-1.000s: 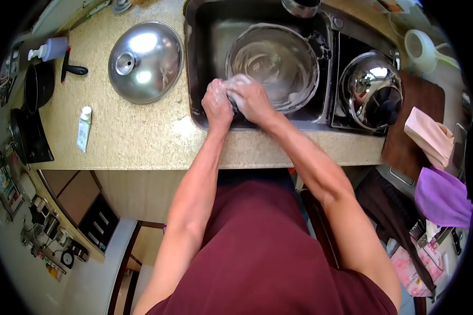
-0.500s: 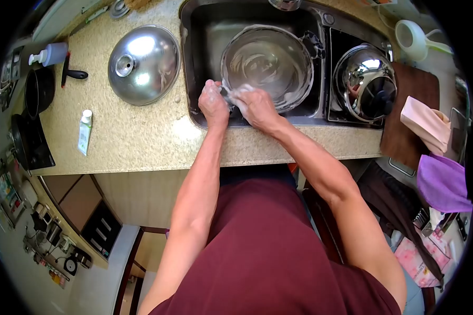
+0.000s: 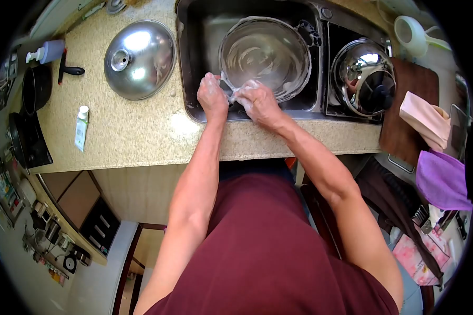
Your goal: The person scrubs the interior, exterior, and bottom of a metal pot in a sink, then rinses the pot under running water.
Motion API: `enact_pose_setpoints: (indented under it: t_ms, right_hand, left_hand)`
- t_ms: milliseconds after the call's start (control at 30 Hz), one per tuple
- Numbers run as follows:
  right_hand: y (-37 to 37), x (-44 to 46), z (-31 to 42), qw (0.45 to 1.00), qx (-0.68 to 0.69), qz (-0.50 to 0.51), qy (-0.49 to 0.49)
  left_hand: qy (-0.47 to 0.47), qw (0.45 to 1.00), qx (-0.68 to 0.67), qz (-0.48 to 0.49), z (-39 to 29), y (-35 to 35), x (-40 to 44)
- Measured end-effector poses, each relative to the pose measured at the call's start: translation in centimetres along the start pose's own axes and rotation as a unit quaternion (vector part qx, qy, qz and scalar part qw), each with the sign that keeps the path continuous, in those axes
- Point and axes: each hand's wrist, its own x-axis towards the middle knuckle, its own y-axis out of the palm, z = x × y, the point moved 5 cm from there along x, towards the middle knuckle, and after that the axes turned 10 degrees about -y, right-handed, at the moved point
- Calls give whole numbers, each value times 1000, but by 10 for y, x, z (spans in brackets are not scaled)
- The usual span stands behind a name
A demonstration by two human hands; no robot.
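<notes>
A large round metal pan (image 3: 265, 58) with soap smears inside lies in the sink (image 3: 202, 31), its two side handles at near left and far right. At the pan's near-left handle my left hand (image 3: 213, 98) has its fingers wrapped round. Close to its right, my right hand (image 3: 256, 103), covered in suds, is closed on something soapy and whitish at the same handle. Suds and fingers hide most of the handle and what the right hand holds.
Left of the sink lie a domed lid (image 3: 140, 60), a tube (image 3: 81, 128) and a black-handled tool (image 3: 71, 70). A shiny lid (image 3: 363, 79) rests in the right basin, beside a brown board (image 3: 411, 105) and a purple cloth (image 3: 442, 180).
My right hand has shifted slightly along the handle, away from my left hand. The whole view has moved slightly. The pan stays in the sink.
</notes>
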Motion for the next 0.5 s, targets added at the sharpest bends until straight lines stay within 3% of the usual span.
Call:
enact_pose_setpoints:
  t_ms: [67,100,167,200,233,300,333,433,467,500]
  right_hand:
    - [5,-4,4,997,21,-18,66]
    - [9,1,8,998,22,-18,65]
    - [12,-5,12,986,51,-32,158]
    - [8,0,10,981,65,-40,179]
    - [7,8,0,982,63,-39,172]
    - [2,6,-12,981,-101,-37,163]
    - [5,4,-22,973,-131,13,192]
    - [-6,7,2,988,-14,-65,137]
    - [4,4,11,996,-38,-33,67]
    - [7,0,13,996,-39,-33,67]
  left_hand:
    - [-90,995,-8,36,-7,-3,-8]
    - [-90,995,-8,35,-1,-1,-1]
    - [45,996,80,-21,-1,-2,-2]
    - [22,999,38,-6,4,-1,-3]
    - [25,999,34,-12,4,1,2]
    - [72,996,36,-28,4,2,-3]
    - [8,1000,18,1,7,3,-5]
    - [-22,1000,-20,5,11,1,-1]
    - [37,999,34,-4,7,0,-3]
    - [37,999,33,-4,6,1,-4]
